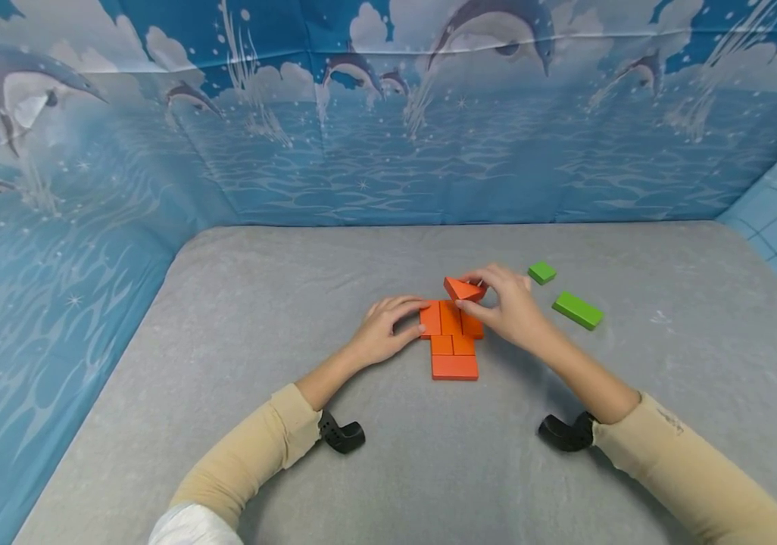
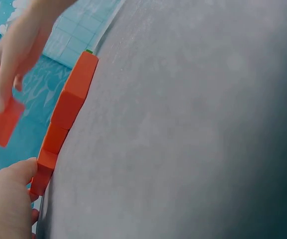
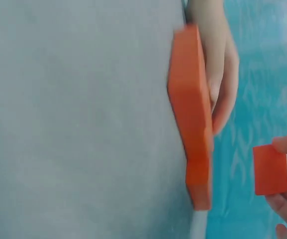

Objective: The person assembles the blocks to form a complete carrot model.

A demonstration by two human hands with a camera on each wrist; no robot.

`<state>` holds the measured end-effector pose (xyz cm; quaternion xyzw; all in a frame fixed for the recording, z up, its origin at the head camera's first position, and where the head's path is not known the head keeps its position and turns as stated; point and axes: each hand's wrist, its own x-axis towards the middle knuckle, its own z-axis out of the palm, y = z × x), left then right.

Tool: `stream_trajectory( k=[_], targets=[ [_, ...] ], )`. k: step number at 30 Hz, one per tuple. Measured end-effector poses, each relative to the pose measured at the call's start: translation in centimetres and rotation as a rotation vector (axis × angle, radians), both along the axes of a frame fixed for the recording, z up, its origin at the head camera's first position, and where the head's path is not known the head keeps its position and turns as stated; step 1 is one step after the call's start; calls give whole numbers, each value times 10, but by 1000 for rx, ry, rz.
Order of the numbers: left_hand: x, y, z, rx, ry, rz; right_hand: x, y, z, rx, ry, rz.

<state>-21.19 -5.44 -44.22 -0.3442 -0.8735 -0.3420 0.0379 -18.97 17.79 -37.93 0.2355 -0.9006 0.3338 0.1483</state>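
Observation:
Several orange blocks (image 1: 454,366) lie flat and close together on the grey surface, in a wider far row and a narrower near part. My left hand (image 1: 382,330) holds the left end of the far row, thumb and forefinger about the leftmost block (image 1: 430,321). Above the row's far edge, my right hand (image 1: 507,304) pinches an orange triangular block (image 1: 460,289), raised off the surface. In the right wrist view this triangular block (image 3: 270,170) turns a rectangular side to the camera. Part of the far row's right end is hidden by the right hand.
Beyond the right hand lie a small green block (image 1: 541,272) and a longer green block (image 1: 578,310). The grey tabletop (image 1: 429,462) reaches back to a blue dolphin-print curtain (image 1: 388,166). Black wrist mounts (image 1: 342,434) sit at both cuffs.

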Motion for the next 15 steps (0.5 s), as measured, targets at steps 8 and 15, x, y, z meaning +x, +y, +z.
stream_trajectory(
  k=[8,15],
  targets=[
    [0,0,0,6,1,5,53,-5,-4,70,13,143],
    [1,1,0,8,3,7,77,-10,-16,137,-8,205]
  ],
)
